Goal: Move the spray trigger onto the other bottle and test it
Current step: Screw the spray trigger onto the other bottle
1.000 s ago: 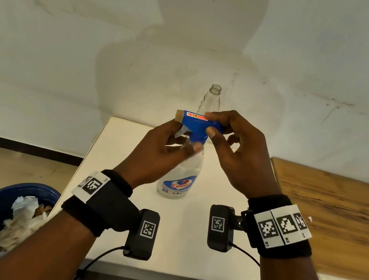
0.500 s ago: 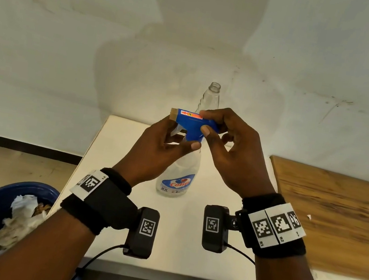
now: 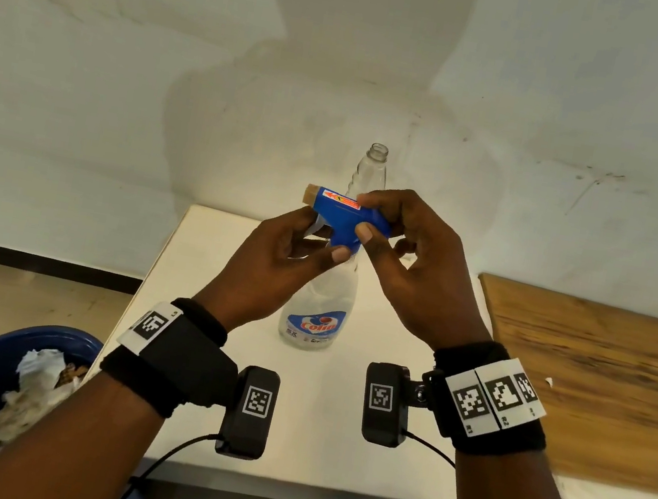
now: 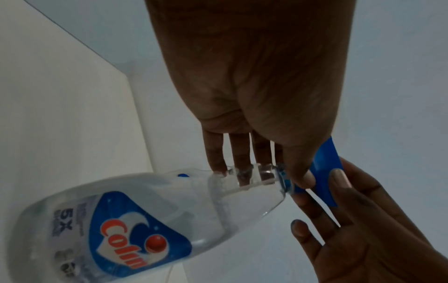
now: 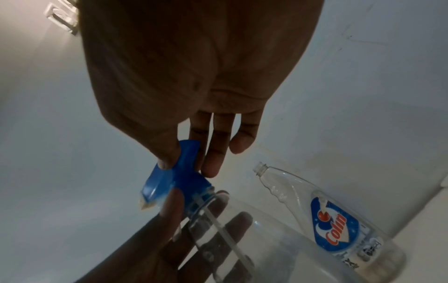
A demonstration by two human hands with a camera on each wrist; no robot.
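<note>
We are gripping the neck of the near bottle [image 3: 314,312], standing on the white table [image 3: 329,445], with our left hand [image 3: 278,258], thumb at the collar of the blue spray trigger [image 3: 345,219] seated on it. Our right hand [image 3: 416,264] is pinching the trigger's body between thumb and forefinger; behind, the second bottle [image 3: 370,171] is standing uncapped by the wall

Both hands are held up close together in the middle of the frame. The left hand [image 3: 274,253] and right hand [image 3: 416,264] are curled, thumbs pinched in.
</note>
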